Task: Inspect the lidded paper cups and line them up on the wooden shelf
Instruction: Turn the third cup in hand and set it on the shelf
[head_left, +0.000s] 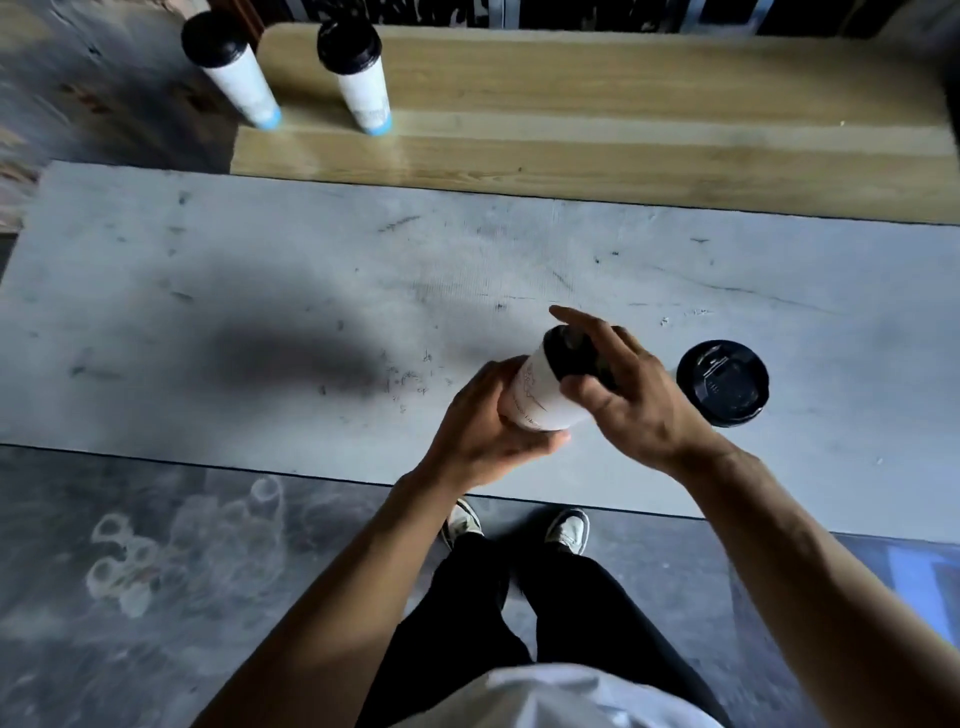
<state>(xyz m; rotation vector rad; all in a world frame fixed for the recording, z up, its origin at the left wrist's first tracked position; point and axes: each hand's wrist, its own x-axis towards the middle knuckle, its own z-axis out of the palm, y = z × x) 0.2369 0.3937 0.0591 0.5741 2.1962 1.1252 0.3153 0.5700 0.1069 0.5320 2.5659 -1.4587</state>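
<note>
A white paper cup with a black lid (540, 395) is held tilted above the grey table (260, 312). My left hand (483, 431) grips its lower body. My right hand (623, 395) rests over the black lid, fingers spread across it. Another lidded cup (724, 382) stands upright on the table just right of my hands, seen from above. Two more lidded white cups with blue bases (234, 67) (358, 73) stand side by side at the left end of the wooden shelf (623, 104).
The wooden shelf runs along the far side of the table, bare to the right of the two cups. Below the table's near edge are my legs and shoes (519, 525) on a dark stained floor.
</note>
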